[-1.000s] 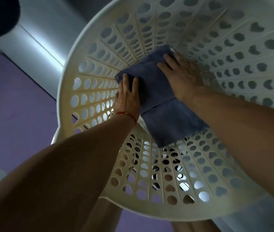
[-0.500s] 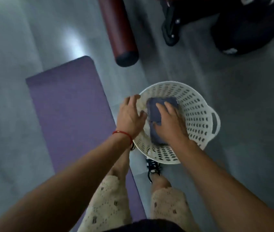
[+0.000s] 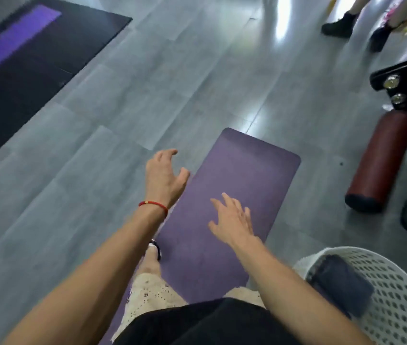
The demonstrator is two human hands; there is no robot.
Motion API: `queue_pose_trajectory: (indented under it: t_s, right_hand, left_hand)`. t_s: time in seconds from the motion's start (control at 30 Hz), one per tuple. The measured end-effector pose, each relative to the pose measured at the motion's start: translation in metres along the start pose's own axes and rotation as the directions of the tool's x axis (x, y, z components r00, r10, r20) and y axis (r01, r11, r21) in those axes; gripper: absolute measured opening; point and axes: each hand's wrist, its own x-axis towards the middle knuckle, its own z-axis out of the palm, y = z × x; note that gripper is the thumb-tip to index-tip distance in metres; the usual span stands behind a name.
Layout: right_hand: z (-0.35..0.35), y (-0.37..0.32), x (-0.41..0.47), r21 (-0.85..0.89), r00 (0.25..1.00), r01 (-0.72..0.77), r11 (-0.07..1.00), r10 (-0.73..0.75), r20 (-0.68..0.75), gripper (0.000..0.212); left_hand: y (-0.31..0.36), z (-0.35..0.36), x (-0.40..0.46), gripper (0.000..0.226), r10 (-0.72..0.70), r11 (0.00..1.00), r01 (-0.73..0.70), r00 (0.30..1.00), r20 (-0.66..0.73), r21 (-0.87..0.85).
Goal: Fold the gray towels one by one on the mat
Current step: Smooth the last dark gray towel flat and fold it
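Note:
A purple mat (image 3: pixel 242 170) lies on the grey floor in front of me, bare of towels. My left hand (image 3: pixel 164 179), with a red bracelet at the wrist, hovers over the mat's left edge, fingers curled apart and holding nothing. My right hand (image 3: pixel 231 220) floats above the mat's middle, fingers spread, also holding nothing. A folded gray towel (image 3: pixel 341 285) rests inside the white perforated basket (image 3: pixel 401 307) at the lower right, beside my right forearm.
A dark red padded roller (image 3: pixel 379 160) on a black wheeled frame (image 3: pixel 401 78) stands right of the mat. A black floor mat with a purple strip (image 3: pixel 23 53) lies far left. Another person's feet (image 3: pixel 341 26) are at the top right. My legs stand at the mat's near end.
Both hands have left the towel in the basket and swung left over the purple mat. The view has turned away, so the basket now sits at the lower right.

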Motion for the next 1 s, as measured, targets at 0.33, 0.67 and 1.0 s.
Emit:
queue_pose_trajectory:
  t_s: [0.33, 0.67, 1.0]
  right_hand:
    - [0.051, -0.229, 0.160, 0.030, 0.951, -0.307, 0.951, 0.308, -0.023, 0.059]
    - [0.029, -0.358, 0.249, 0.327, 0.720, -0.647, 0.688, 0.693, -0.032, 0.078]
    - [0.033, -0.399, 0.299, 0.631, 0.489, -0.699, 0.336, 0.869, 0.079, 0.080]
  left_hand:
    - [-0.199, -0.099, 0.209, 0.048, 0.099, 0.990, -0.071, 0.966, 0.240, -0.121]
    - [-0.211, -0.139, 0.356, 0.055, 0.516, 0.845, -0.517, 0.718, 0.468, -0.139]
    - [-0.190, -0.126, 0.385, 0.052, 0.700, 0.580, -0.796, 0.376, 0.607, -0.175]
